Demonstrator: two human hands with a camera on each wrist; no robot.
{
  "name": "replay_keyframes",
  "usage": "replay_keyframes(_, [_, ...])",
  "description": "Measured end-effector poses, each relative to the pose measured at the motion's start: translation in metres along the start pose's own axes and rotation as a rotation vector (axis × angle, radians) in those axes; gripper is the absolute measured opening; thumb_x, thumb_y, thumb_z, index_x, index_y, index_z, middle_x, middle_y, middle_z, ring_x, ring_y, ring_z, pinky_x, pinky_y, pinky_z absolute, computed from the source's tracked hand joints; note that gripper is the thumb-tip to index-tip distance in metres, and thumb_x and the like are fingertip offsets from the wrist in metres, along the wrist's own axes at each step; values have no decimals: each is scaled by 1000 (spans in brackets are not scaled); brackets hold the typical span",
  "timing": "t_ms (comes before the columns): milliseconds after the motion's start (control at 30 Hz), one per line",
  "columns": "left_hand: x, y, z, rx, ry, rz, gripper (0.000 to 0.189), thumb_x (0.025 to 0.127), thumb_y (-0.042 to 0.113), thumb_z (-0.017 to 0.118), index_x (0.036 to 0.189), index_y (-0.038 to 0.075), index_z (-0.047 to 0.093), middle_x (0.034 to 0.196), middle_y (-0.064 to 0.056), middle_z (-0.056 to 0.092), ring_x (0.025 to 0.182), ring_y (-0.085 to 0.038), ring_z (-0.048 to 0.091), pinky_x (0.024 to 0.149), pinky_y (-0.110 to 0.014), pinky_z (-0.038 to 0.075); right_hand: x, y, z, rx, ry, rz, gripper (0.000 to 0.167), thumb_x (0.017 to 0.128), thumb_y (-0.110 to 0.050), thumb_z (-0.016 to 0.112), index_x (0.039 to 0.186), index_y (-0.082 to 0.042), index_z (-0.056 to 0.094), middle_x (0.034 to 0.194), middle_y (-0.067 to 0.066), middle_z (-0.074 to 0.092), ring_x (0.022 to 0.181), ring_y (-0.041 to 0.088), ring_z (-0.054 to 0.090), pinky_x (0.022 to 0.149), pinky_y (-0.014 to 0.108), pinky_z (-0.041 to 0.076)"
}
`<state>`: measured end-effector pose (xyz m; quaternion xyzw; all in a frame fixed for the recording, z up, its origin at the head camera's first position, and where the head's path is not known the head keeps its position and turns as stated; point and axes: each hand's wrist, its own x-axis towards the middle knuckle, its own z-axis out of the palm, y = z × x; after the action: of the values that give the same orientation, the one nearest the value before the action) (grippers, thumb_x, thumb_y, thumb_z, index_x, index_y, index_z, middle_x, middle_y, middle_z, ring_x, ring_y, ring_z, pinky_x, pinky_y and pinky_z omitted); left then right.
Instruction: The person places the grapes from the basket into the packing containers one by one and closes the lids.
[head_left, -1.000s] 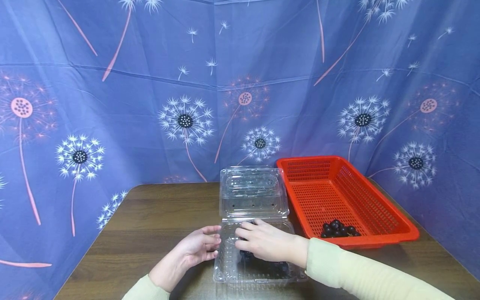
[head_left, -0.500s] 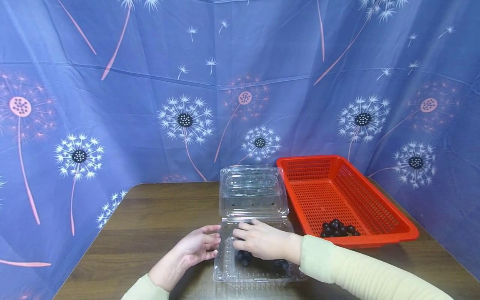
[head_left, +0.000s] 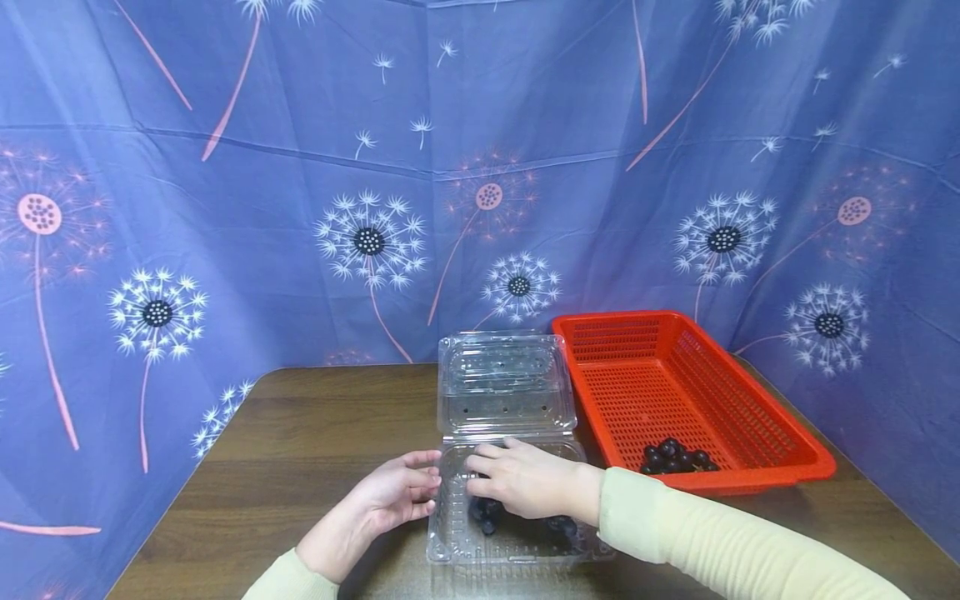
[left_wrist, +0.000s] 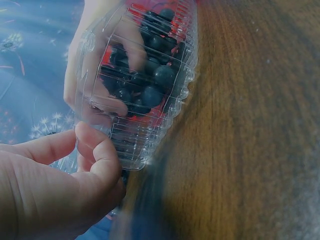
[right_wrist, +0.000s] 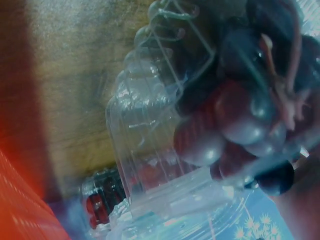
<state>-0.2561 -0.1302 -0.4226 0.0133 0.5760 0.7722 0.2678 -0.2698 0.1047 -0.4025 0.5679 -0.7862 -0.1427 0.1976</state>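
Observation:
A clear plastic clamshell box (head_left: 457, 537) lies unfolded on the table, its lid (head_left: 506, 408) laid back toward the curtain. At its left wall, the left hand (head_left: 401, 492) pinches the rim between thumb and fingertips. Inside the base, the right hand (head_left: 532, 479) curls its fingers over a bunch of dark grapes (head_left: 487, 518), partly hiding it. Through the clear wall, the left wrist view shows fingers against the grapes (left_wrist: 155, 82). Green-brown stems (right_wrist: 287, 102) show among the grapes in the right wrist view. More dark grapes (head_left: 561, 527) lie below the right wrist.
Right of the box stands a red perforated basket (head_left: 806, 467), with a small cluster of dark grapes (head_left: 675, 458) at its near end. The wooden table (head_left: 315, 433) extends to the left. A blue dandelion-print curtain (head_left: 285, 208) hangs behind.
The right hand has shifted slightly left inside the box, and more of the grapes below it now show. The left hand stays at the rim.

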Motion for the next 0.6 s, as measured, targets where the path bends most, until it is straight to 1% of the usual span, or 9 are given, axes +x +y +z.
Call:
replay_keyframes(133, [-1,0,0,-1,-1,0,46,85,-4,54,128,1,37,93,0,48,71,-7,52,65,-20,47,-1,1,-5,0,5,15,36,73,-21,70,106,-27,57,120,-7,55,108,13,50,73,32,48])
replay_keyframes(200, [-1,0,0,-1,-2,1,47,85,-4,55,128,1,38,94,-1,48,71,-7,52,65,-20,47,-2,2,-8,0,4,19,36,74,-25,71,106,-27,57,122,-7,55,110,12,49,73,31,47])
replay_keyframes(400, [0,0,-1,0,-5,2,47,85,-3,55,128,1,37,94,-1,47,71,-7,52,65,-20,47,-3,5,-17,14,-13,8,42,73,-43,73,108,-28,55,124,-7,54,113,13,48,75,31,45])
replay_keyframes(600, [-1,0,0,1,-1,4,47,85,-3,55,129,1,37,93,0,47,72,-7,52,65,-21,47,-4,12,-32,7,-7,6,48,73,-46,73,114,-28,55,123,-7,54,114,14,48,79,32,46])
